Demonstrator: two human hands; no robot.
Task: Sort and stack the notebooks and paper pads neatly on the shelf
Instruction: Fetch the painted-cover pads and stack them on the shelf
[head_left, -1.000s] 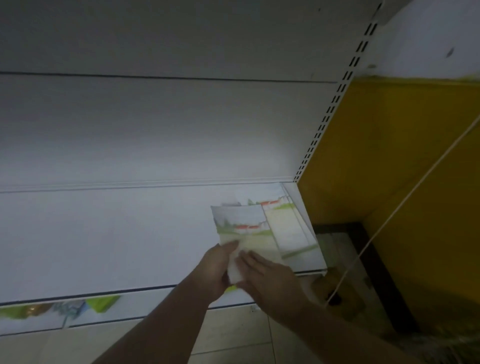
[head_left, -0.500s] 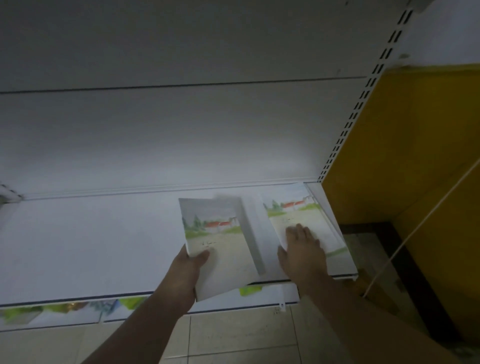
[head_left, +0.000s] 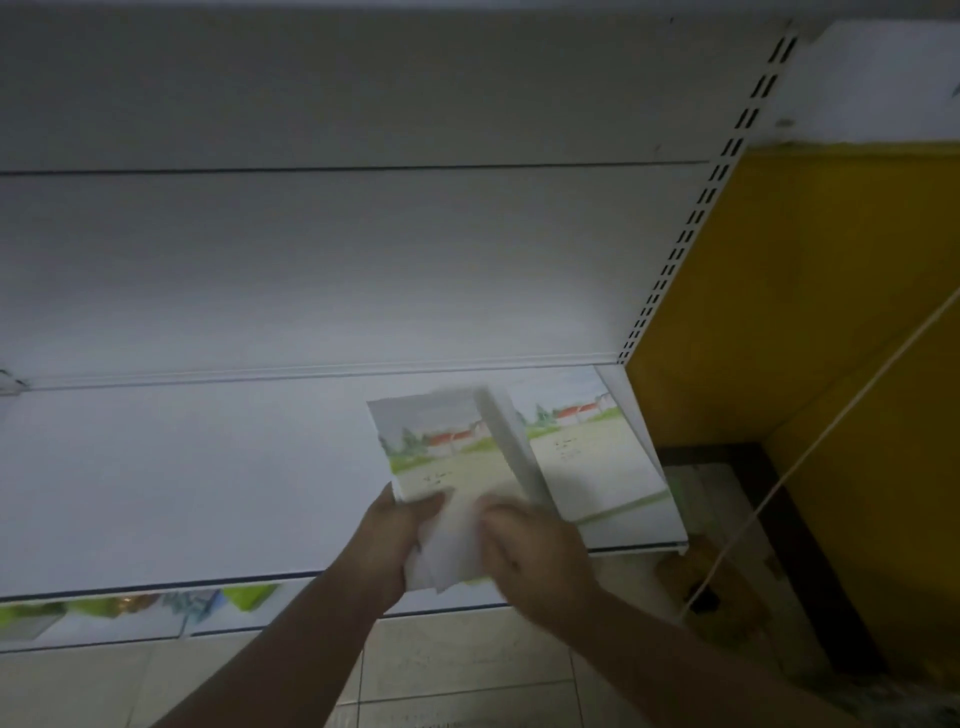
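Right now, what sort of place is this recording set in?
Probably a shop, perhaps a stationery aisle: a white retail shelf beside a slotted upright, identical landscape-cover notebooks lying on it, more colourful stock below.

right hand (head_left: 530, 551) blurred, notebook (head_left: 441, 457) bottom hidden

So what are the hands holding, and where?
A stack of notebooks. The left hand grips its near left corner; the right hand lies on the near edge, grip too blurred to tell.
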